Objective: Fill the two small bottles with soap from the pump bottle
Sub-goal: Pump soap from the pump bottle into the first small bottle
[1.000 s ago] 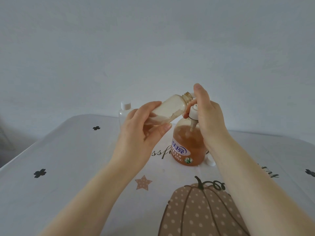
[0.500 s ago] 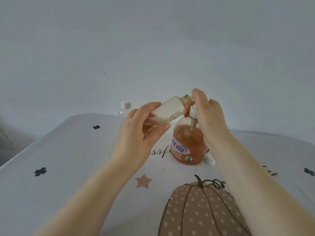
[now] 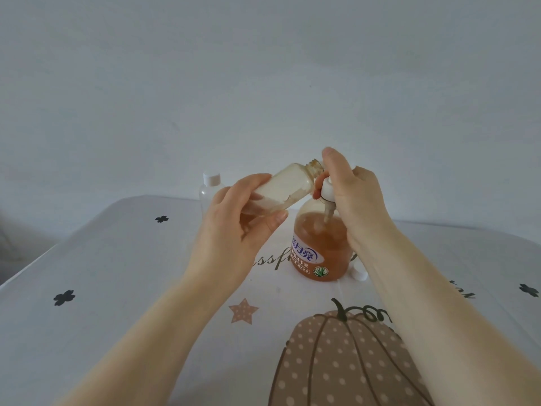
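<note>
My left hand [image 3: 234, 230] grips a small clear bottle [image 3: 285, 187], uncapped and tilted, its open neck up against the nozzle of the pump. Pale soap lies along its lower side. The orange pump bottle [image 3: 320, 250] stands on the table with a blue and white label. My right hand [image 3: 355, 197] curls over the white pump head [image 3: 327, 190], forefinger on top. A second small clear bottle [image 3: 209, 187] with a white cap stands upright behind my left hand, partly hidden.
A white cap [image 3: 358, 273] lies on the table just right of the pump bottle. The tablecloth [image 3: 117, 288] is white with black clovers, a star and a dotted pumpkin print. A plain wall rises behind the table's far edge.
My right hand pushed the pump head down half a second ago and has come back up a little. The tilted bottle stays at the nozzle.
</note>
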